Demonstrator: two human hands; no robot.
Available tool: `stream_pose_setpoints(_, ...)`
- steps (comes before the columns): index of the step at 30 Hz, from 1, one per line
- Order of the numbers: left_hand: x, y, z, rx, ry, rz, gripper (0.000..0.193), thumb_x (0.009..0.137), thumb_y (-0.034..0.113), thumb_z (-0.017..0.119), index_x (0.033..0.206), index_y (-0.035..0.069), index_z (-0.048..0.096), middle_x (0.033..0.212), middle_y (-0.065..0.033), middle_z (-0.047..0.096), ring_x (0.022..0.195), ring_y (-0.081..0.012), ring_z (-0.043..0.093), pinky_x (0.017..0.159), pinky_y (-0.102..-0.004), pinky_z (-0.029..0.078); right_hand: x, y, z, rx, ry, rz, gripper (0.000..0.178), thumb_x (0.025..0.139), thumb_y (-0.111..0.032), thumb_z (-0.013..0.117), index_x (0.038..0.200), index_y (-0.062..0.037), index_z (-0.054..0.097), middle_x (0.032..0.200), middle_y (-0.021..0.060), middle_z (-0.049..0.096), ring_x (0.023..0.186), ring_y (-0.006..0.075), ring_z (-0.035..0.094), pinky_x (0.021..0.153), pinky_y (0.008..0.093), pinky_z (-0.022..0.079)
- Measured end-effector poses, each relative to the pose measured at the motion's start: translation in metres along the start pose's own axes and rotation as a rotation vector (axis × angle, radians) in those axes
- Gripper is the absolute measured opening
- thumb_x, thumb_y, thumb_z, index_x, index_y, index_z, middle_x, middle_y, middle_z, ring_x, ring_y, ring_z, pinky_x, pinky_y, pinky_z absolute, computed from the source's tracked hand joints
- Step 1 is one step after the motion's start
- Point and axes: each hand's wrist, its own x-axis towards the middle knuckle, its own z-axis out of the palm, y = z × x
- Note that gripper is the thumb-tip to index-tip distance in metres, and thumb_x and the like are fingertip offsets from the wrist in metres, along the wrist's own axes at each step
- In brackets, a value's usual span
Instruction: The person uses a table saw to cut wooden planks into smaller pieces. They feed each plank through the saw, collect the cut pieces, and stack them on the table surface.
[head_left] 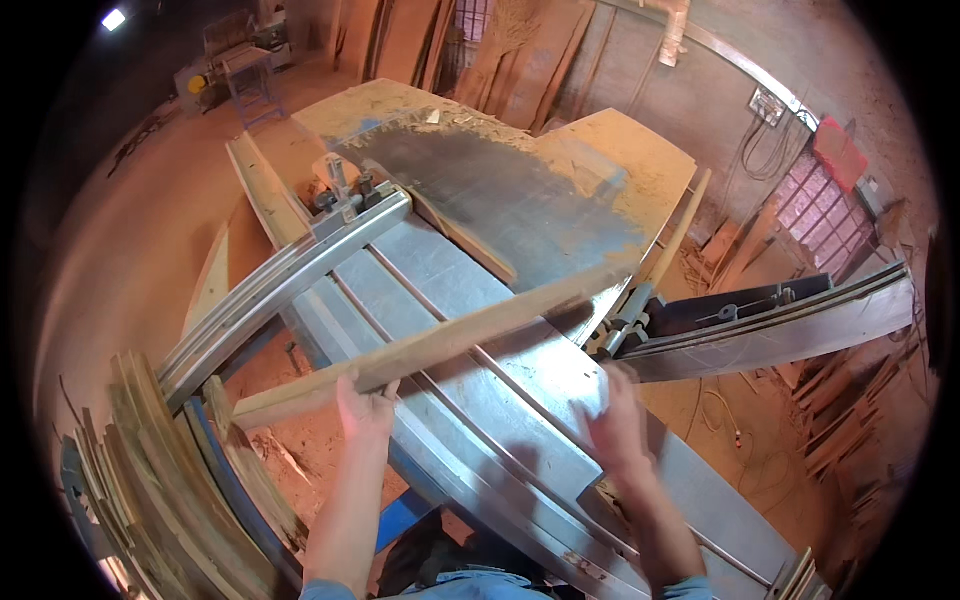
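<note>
Your left hand [367, 403] grips a long wooden plank [480, 328], angled near left to far right across the metal saw table [440, 258]; your right hand [617, 420], blurred, cannot be read as open or closed.

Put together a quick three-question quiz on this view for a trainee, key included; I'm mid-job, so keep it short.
1. Multiple choice: what is the left hand holding?
A) a hammer
B) a long wooden board
C) a coiled cable
2. True or false: the right hand is gripping that same board.
3. Short answer: what colour is the item at the top of the barred window on the right?

Key:
1. B.
2. False: it is apart from the board, over the metal table, and looks blurred.
3. Red.
</note>
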Motion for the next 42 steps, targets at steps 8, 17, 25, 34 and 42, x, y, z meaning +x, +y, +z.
stream_pose_setpoints(8, 0.056, -0.047, 0.028, 0.049, 0.124, -0.169, 0.052, 0.099, 0.031, 0.055, 0.135, -0.004, 0.042, 0.140, -0.0226, 0.045, 0.131, -0.0348, 0.050, 0.112, -0.0449, 0.046, -0.092, -0.138, 0.115, 0.366, -0.731, -0.255, 0.035, 0.089, -0.026, 0.069, 0.116, -0.0046, 0.061, 0.119, 0.0151, 0.062, 0.107, 0.0358, 0.061, 0.090, 0.0429, 0.052)
stream_pose_setpoints(17, 0.007, 0.033, -0.010, 1.813, -0.450, 0.741, 0.061, 0.091, 0.033, 0.070, 0.135, -0.004, 0.049, 0.118, -0.0209, 0.060, 0.112, -0.0344, 0.058, 0.093, -0.0447, 0.051, -0.105, -0.193, 0.168, 0.342, -0.785, -0.600, 0.042, 0.084, -0.028, 0.071, 0.113, 0.0019, 0.061, 0.116, 0.0137, 0.058, 0.114, 0.0291, 0.054, 0.099, 0.0376, 0.045)
stream_pose_setpoints(25, 0.021, 0.073, -0.042, 2.545, -0.305, 0.838, 0.075, 0.083, 0.041, 0.077, 0.142, 0.006, 0.046, 0.118, -0.0159, 0.058, 0.115, -0.0357, 0.053, 0.100, -0.0474, 0.042, -0.133, -0.180, 0.240, 0.140, -1.221, -0.556, 0.060, 0.083, -0.045, 0.074, 0.115, 0.0049, 0.061, 0.113, 0.0207, 0.063, 0.113, 0.0353, 0.060, 0.100, 0.0410, 0.046)
stream_pose_setpoints(34, 0.028, 0.118, 0.031, 2.349, -0.780, -0.101, 0.086, 0.071, 0.044, 0.076, 0.133, -0.011, 0.052, 0.127, -0.0332, 0.060, 0.120, -0.0378, 0.061, 0.100, -0.0405, 0.048, -0.128, -0.176, 0.229, 0.220, -1.127, -0.607, 0.064, 0.069, -0.042, 0.084, 0.108, 0.0023, 0.058, 0.105, 0.0194, 0.063, 0.104, 0.0352, 0.063, 0.092, 0.0429, 0.049)
stream_pose_setpoints(42, 0.082, 0.114, 0.036, 2.100, -0.647, -0.024, 0.074, 0.080, 0.043, 0.072, 0.132, -0.008, 0.057, 0.131, -0.0278, 0.061, 0.121, -0.0326, 0.061, 0.102, -0.0369, 0.046, -0.135, -0.181, 0.237, 0.199, -1.213, -0.561, 0.064, 0.068, -0.039, 0.086, 0.109, 0.0017, 0.057, 0.106, 0.0173, 0.062, 0.105, 0.0344, 0.063, 0.094, 0.0464, 0.049)
